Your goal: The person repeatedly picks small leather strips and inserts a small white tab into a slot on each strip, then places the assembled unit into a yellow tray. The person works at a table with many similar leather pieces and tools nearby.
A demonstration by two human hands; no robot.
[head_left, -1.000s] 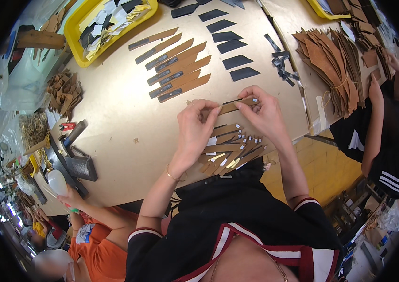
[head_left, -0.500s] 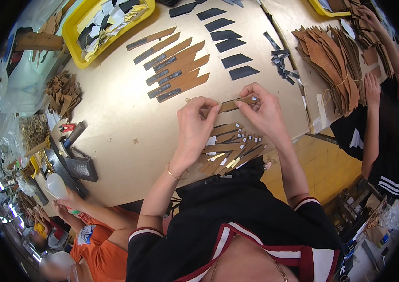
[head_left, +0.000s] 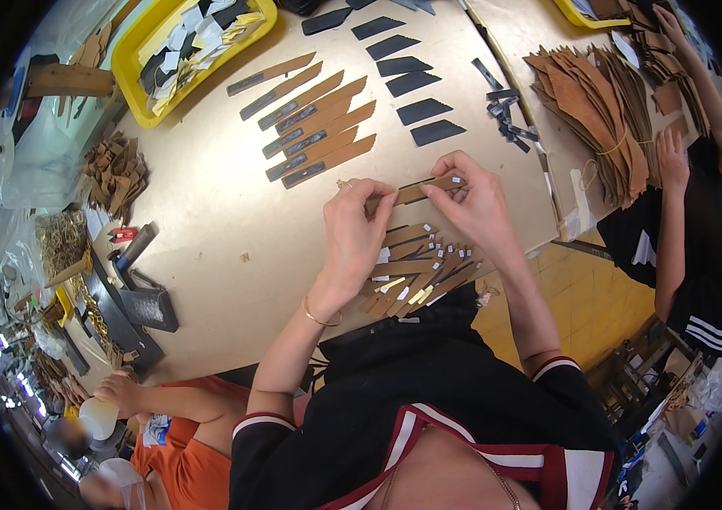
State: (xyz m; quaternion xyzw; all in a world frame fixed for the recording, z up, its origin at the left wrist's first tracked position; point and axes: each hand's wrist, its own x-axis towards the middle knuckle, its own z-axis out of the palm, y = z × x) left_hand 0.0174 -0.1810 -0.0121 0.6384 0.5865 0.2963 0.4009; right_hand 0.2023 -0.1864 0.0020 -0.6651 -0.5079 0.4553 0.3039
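My left hand point(head_left: 354, 228) and my right hand point(head_left: 473, 204) pinch a narrow brown leather strip point(head_left: 416, 194) between thumbs and fingers, holding it level just above the table. A dark edge shows along the strip, and a small white tag lies at its right end. Just below, a loose pile of similar brown strips point(head_left: 412, 265), many with white tags, sits at the table's near edge. Beyond my hands, slant-ended brown strips with dark patches point(head_left: 327, 146) lie in a row. Black slant-cut pieces point(head_left: 425, 110) form another row to their right, beside small black strips point(head_left: 509, 119).
A yellow tray point(head_left: 125, 89) of scraps stands at the far left. Brown scraps point(head_left: 114, 170), a hammer point(head_left: 133, 246) and a metal block point(head_left: 148, 308) lie along the left. Tied brown leather pieces point(head_left: 586, 119) lie at right, near a co-worker's hand point(head_left: 673, 161). Another person in orange point(head_left: 195, 442) sits lower left.
My hands keep their pinch on the strip and have hardly moved. The person in orange has brought a pale, cup-like thing down and closer to their head.
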